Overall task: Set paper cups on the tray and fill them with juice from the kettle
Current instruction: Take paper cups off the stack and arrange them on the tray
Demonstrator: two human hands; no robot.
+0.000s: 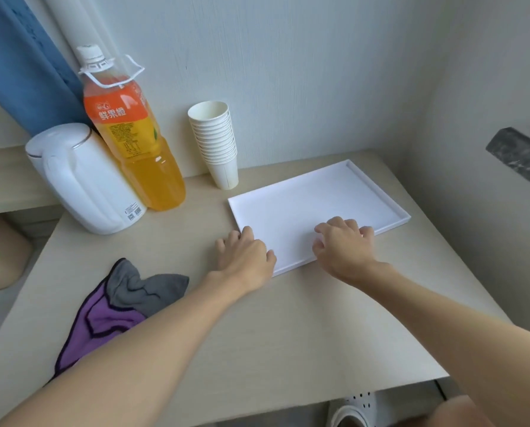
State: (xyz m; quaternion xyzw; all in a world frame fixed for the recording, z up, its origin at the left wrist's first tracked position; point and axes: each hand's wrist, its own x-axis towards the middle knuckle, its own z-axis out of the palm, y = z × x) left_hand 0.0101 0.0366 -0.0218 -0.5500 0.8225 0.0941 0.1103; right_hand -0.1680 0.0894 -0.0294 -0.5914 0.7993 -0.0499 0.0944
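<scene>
The left hand [245, 257] sits at the near left corner of the white tray [319, 195]. Its fingers bend over the tray's left edge and its thumb lies along the near rim, so it holds that corner. The right hand [345, 246] lies further right over the same near rim with its fingers curled down onto the tray floor. The fingertips are hidden, so I cannot tell whether it grips the rim or only presses on it. With both hands on the near side, the likely aim is to square the tray up on the pale wooden surface [257, 334] before any cups go on it.

The tray holds no cups yet. Just behind its far left corner stands the stack of paper cups [217, 143], mouths up, against the wall and within easy reach. Further left of the tray is the juice bottle [134, 140], capped and mostly full, its orange label reading 鲜果橙. The white kettle [85, 180] stands touching the bottle on its left, lid shut; a small sticker with a square code sits low on its body, its print too small to read. No juice has been poured into any cup. A crumpled grey and purple cloth [112, 306] lies nearer than the tray and to its left, probably kept for spills.
</scene>
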